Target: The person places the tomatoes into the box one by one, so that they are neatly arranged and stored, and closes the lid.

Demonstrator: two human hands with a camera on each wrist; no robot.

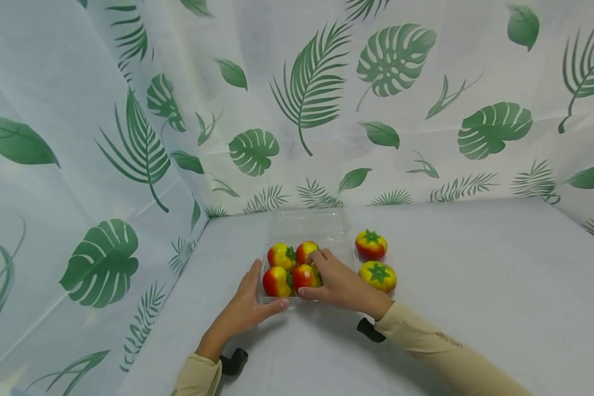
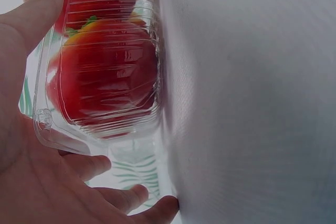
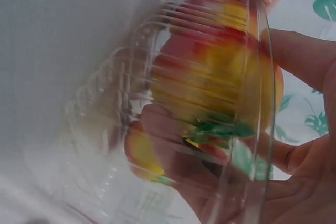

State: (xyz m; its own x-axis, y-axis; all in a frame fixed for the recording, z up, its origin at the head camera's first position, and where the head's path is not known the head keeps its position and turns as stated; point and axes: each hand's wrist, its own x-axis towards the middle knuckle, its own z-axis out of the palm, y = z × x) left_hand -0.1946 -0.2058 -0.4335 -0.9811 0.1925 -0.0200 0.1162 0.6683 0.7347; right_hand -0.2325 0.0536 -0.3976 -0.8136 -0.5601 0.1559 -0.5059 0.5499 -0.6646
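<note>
A clear plastic clamshell box (image 1: 309,223) lies with its lid folded back, away from me. In it sit several red-and-yellow fruits with green leafy tops, among them a back-left fruit (image 1: 279,255) and a front-left fruit (image 1: 276,281). My right hand (image 1: 340,285) reaches into the box and grips the front-right fruit (image 1: 305,276), thumb at its near side and fingers behind it, as the right wrist view shows. My left hand (image 1: 242,309) spans the near-left corner of the box, its thumb (image 2: 39,17) touching the rim and its fingers spread fairly straight.
Right of the box, two more such fruits stand on the white tabletop (image 1: 475,275): a rear one (image 1: 371,247) and a yellower front one (image 1: 379,279). Leaf-printed curtains (image 1: 307,110) rise behind and on the left. Both wrists carry black straps.
</note>
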